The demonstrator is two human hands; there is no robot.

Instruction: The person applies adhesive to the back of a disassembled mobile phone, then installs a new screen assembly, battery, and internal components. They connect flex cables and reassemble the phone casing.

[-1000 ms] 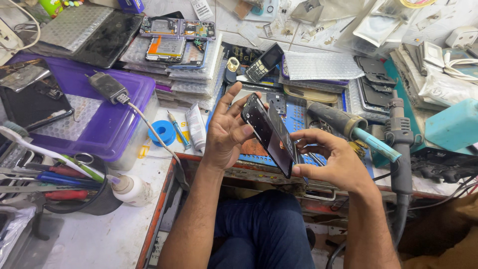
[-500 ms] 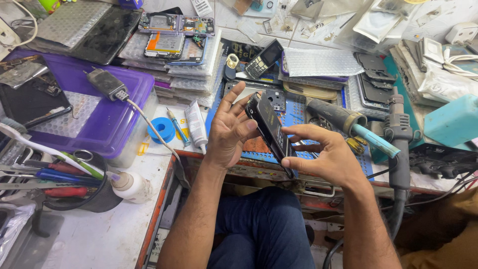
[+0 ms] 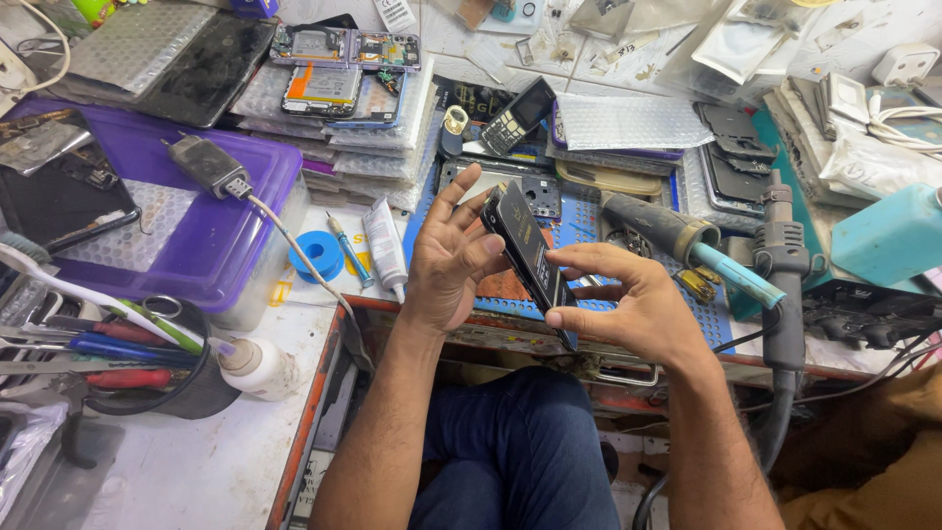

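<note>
I hold a black smartphone [image 3: 528, 253] edge-on over the front edge of the workbench. My left hand [image 3: 449, 257] cups its back, fingers spread upward behind the top end. My right hand [image 3: 633, 302] grips the lower end, thumb along the near edge and fingers curled over the screen side. Under the phone lies a blue perforated work mat [image 3: 589, 221] with phone parts on it.
A purple plastic box lid [image 3: 211, 260] with a charger plug [image 3: 208, 165] sits left. Opened phones on bubble wrap [image 3: 339, 74] lie behind. A white tube [image 3: 385, 245], a blue tape roll [image 3: 314, 255], a hot-air handle [image 3: 780, 265], a soldering iron [image 3: 677, 234] and a teal bottle [image 3: 888, 236] surround the mat. Tools fill a cup [image 3: 147, 363].
The phone has turned more edge-on and dropped slightly. My right hand's fingers have shifted further over its lower end; my left hand stays behind it.
</note>
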